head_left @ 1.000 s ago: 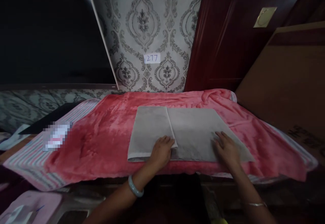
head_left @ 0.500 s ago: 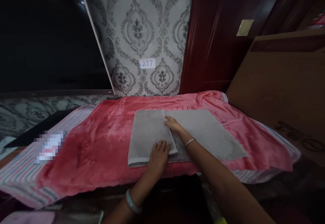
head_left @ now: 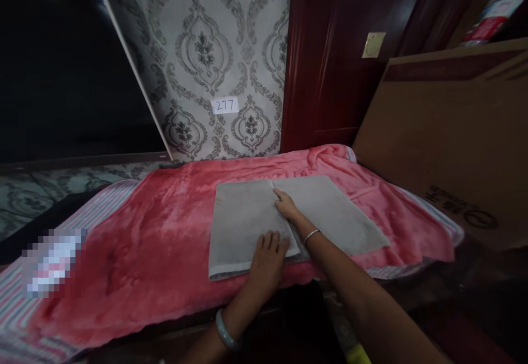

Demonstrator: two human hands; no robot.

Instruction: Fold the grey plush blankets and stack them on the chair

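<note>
A grey cloth [head_left: 338, 215] lies spread on a red-pink plush blanket [head_left: 165, 232], its left part folded over toward the right as a flap [head_left: 243, 215]. My left hand [head_left: 268, 257] rests palm down on the flap near its front right corner, fingers stretched out. At the far end of the flap's edge is my right hand [head_left: 286, 205], with thumb and index finger pinching the cloth there. A pale bangle circles my left wrist and a thin one my right.
Striped bedding [head_left: 25, 303] shows under the blanket at the left. A blurred item [head_left: 53, 262] lies on it. A large cardboard box [head_left: 445, 122] stands at the right, with a bottle [head_left: 493, 17] behind it. A dark screen [head_left: 74, 67] and a patterned wall [head_left: 206, 23] rise behind.
The view has swung to the right. Both hands and the folded flap have shifted a little rightward over the cloth beneath.
</note>
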